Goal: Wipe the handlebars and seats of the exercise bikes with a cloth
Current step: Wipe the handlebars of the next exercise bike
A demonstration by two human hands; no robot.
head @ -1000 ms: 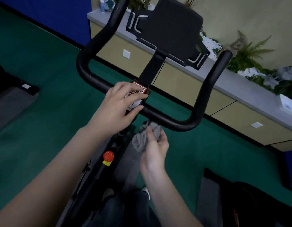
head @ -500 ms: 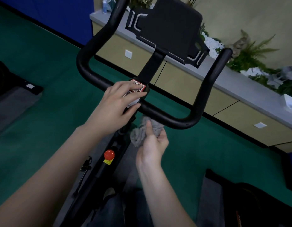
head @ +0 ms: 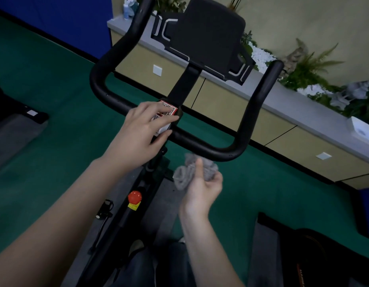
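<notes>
Grey and crumpled, the cloth (head: pixel 195 171) sits bunched in our right hand (head: pixel 202 183), thumb pressed over it and fingers curled underneath, held just below the black handlebar (head: pixel 200 143) and not quite touching it as far as we can tell. Our left hand (head: pixel 142 129) rests on the middle of the bar with its fingers spread loosely over the red and white sticker (head: pixel 166 112) at the stem; it grips nothing.

We judge that the wiping of this bar is only about to start, so the risks lie ahead. Balled up this tightly, the cloth would touch the tube along a narrow strip and leave the underside and the upright ends unwiped. Our left hand also covers a stretch of bar that could get skipped unless we shift it. A hard rub near the stem might catch the sticker's edge. The seat is out of view.
</notes>
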